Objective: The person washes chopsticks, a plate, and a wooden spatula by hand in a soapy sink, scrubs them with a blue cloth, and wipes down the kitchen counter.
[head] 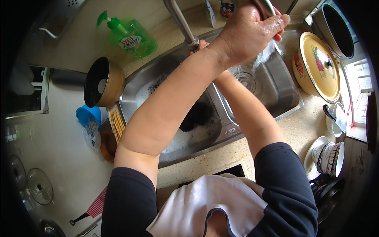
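My forearms cross over a double-bowl stainless steel sink [228, 130]. My left hand [251, 32] reaches to the far right and is wrapped around the metal end of a faucet spout [266, 6]. Clear water [265, 54] streams down below it into the right bowl [266, 80], over the drain. My right hand [202, 45] is at the faucet's base [192, 42], with only some fingers showing; my left forearm hides the rest, so its grip is unclear. Suds [183, 145] and a dark patch lie in the left bowl [211, 142].
Left of the sink are a green pump bottle [136, 41], a tilted pot [118, 83], chopsticks [117, 123] and a blue container [88, 115]. Right are a lidded yellow enamel pot [305, 65], a dark-lined pot [334, 32], a knife [330, 112] and stacked bowls [328, 158].
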The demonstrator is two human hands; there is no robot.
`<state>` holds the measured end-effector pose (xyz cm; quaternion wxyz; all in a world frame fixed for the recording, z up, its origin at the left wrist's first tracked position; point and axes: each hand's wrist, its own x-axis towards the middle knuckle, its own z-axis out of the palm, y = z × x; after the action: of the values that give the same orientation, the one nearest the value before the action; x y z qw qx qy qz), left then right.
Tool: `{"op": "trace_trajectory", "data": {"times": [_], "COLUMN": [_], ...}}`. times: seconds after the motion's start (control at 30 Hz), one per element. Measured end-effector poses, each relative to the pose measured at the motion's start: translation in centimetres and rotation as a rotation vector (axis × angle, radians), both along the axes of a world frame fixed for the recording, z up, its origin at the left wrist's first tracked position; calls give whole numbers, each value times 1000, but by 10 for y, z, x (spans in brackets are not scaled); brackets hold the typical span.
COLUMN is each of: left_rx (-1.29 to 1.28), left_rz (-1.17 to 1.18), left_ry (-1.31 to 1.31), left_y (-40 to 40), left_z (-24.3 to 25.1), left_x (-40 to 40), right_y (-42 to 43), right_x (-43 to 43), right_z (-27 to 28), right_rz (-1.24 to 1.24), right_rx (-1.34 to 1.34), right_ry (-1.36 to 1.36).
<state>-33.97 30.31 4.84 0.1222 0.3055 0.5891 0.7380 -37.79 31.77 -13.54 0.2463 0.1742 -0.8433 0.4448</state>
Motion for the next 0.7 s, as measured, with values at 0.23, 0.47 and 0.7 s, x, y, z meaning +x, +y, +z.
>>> {"op": "trace_trajectory", "data": {"times": [0.23,0.47,0.7], "left_rx": [41,-163,-216], "left_rz": [-46,232,317], "left_ry": [-87,-59,111], "left_y": [-54,-143,-177], "left_z": [-4,0,-5], "left_x": [35,61,51], "right_y": [-3,-5,-9], "right_x": [-5,-14,-13], "right_z": [5,-2,4], "right_rz": [-63,-108,-152], "right_rx": [202,370,454], "right_ry": [-251,-488,-505]}}
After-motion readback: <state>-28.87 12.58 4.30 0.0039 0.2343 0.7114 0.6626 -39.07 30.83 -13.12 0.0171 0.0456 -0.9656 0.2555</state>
